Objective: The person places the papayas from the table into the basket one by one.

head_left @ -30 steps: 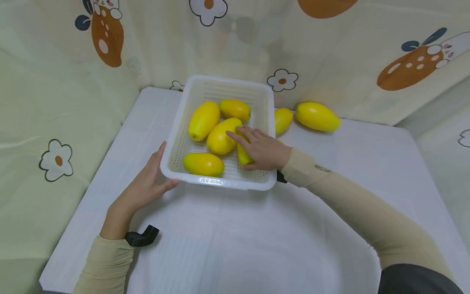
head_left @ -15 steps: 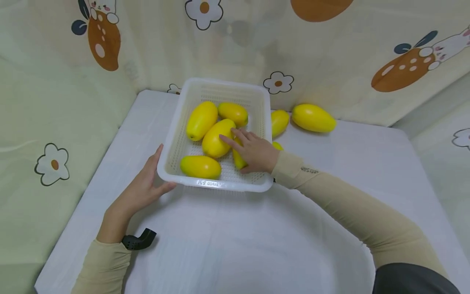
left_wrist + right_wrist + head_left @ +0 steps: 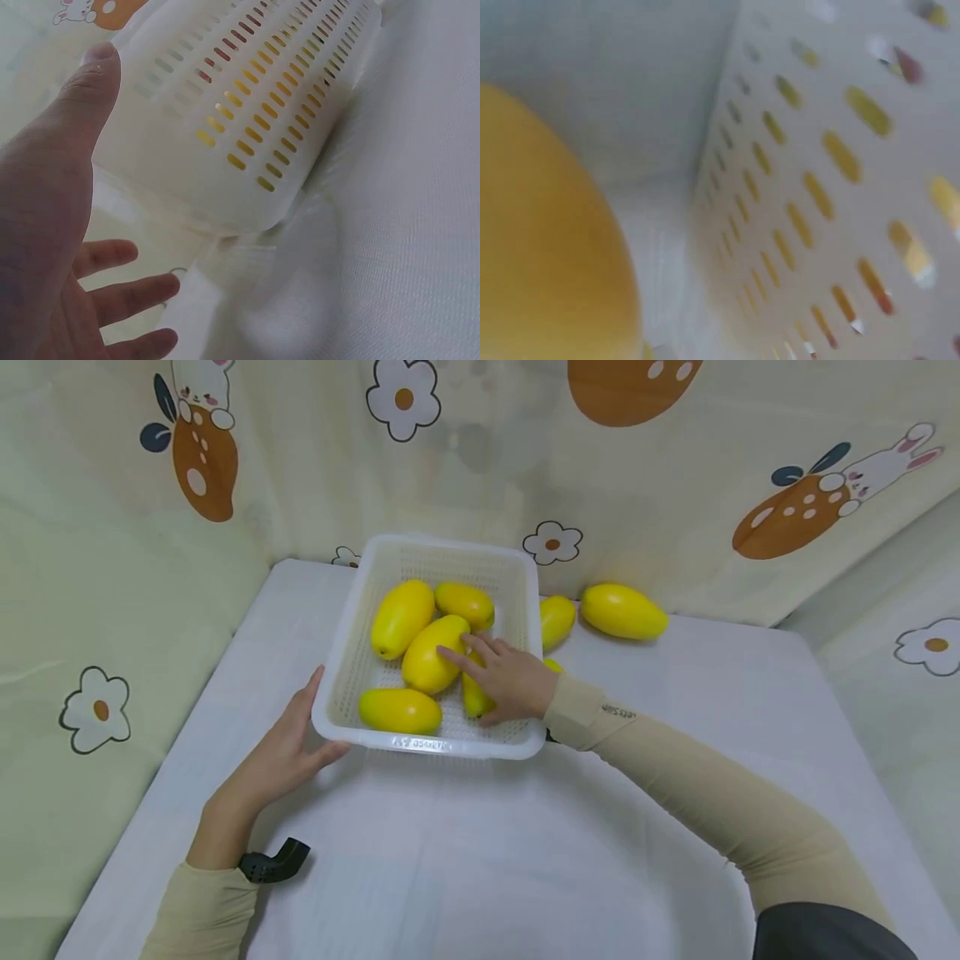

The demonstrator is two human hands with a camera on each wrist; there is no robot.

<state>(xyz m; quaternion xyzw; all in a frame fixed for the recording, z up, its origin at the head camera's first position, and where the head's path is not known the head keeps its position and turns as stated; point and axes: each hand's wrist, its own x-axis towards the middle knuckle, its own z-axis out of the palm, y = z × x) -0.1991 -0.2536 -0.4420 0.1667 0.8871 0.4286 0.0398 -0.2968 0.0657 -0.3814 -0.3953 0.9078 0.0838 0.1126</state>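
Note:
A white perforated plastic basket (image 3: 431,746) holds several smooth, oblong yellow fruits, one of them a yellow fruit (image 3: 400,711) by the near rim. My left hand (image 3: 281,752) is at the basket's near left corner, its thumb along the front rim and its fingers extended by the left side. In the left wrist view the thumb lies against the basket wall (image 3: 225,172), with the other fingers spread apart below. Inside the basket, my right hand (image 3: 513,681) reaches over another yellow fruit (image 3: 475,693), thumb on its near side and fingers on its far side, partly hiding it.
Right of the basket on the white-covered table (image 3: 450,860) lie a yellow fruit (image 3: 624,612) and a second yellow fruit (image 3: 557,621). A third fruit (image 3: 553,665) peeks out behind my right wrist. A patterned curtain (image 3: 480,468) hangs behind the table.
The head view has shifted, so the whole scene sits lower and farther left in it. Both hands keep nearly the same places relative to the basket.

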